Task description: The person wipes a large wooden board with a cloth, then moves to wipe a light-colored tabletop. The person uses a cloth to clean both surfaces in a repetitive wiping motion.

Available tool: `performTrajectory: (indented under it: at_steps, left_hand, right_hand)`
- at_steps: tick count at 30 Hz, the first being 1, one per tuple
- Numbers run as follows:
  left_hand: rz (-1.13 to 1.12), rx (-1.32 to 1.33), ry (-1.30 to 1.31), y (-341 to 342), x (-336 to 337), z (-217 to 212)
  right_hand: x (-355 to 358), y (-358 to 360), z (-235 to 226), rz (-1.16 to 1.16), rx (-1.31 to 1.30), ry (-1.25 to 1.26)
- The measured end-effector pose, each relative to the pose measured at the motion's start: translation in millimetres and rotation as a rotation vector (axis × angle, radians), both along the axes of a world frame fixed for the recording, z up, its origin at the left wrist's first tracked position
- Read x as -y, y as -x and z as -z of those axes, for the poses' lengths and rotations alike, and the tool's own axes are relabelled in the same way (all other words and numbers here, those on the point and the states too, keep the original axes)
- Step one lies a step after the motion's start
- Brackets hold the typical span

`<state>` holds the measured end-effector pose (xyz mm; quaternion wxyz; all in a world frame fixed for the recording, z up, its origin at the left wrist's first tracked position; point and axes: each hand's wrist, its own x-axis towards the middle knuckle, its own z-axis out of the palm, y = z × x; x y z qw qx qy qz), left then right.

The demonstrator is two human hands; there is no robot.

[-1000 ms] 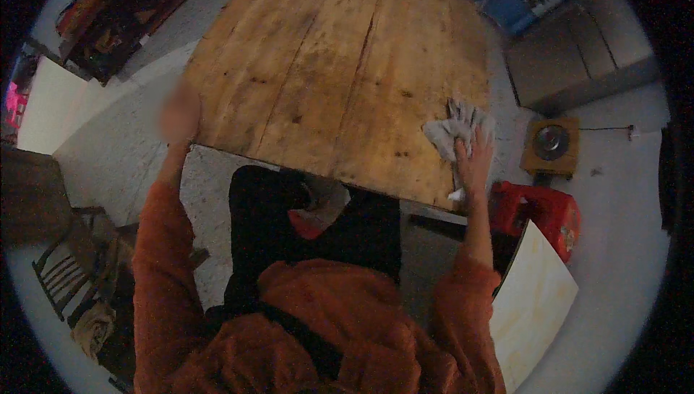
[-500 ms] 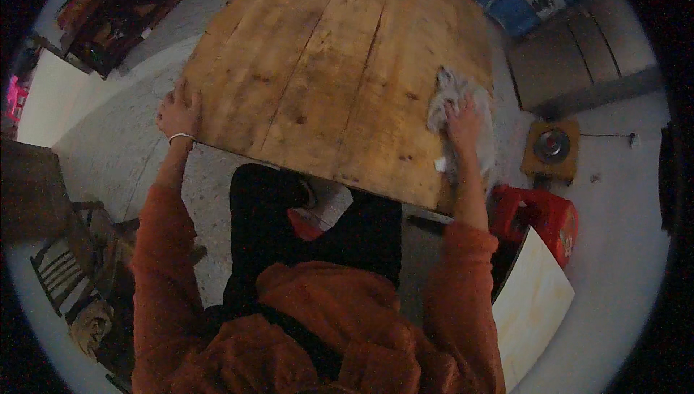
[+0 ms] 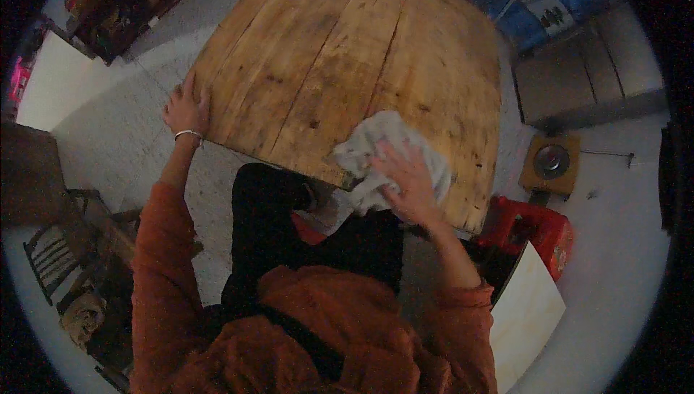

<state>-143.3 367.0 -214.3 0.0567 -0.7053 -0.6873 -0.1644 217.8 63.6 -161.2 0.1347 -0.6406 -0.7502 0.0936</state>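
Note:
A large wooden plank table top [image 3: 340,54] fills the upper middle of the view. My right hand [image 3: 409,183] presses flat on a crumpled white cloth [image 3: 387,144] near the table's near edge, fingers spread over it. My left hand [image 3: 186,108], with a thin bracelet at the wrist, grips the table's left corner edge. Both arms are in orange sleeves.
A red crate [image 3: 531,231] and a pale board [image 3: 524,314] stand on the floor at the right. A small yellow box with a round metal part [image 3: 551,163] sits beyond them. Chairs [image 3: 54,264] are at the lower left, shelves [image 3: 123,3] at upper left.
My right hand has slid the cloth leftward along the near edge, from the right corner toward the middle. My left hand has settled on the left corner.

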Motion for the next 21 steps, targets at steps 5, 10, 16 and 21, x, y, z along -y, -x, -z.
performTrajectory:
  at_steps: [5,10,16,21]
  left_hand:
    - [0.022,0.036,0.020,-5,1,-1]
    - [-0.008,-0.005,0.030,-10,0,-3]
    - [0.000,-0.037,-0.146,0,-1,10]
    - [0.020,0.066,-0.021,-8,0,9]
  right_hand:
    - [-55,-46,20,0.240,0.010,-0.174]
    - [-159,-27,32,0.340,0.224,-0.251]
    - [-120,46,18,-0.160,-0.003,-0.176]
    - [-115,16,13,-0.162,-0.029,-0.086]
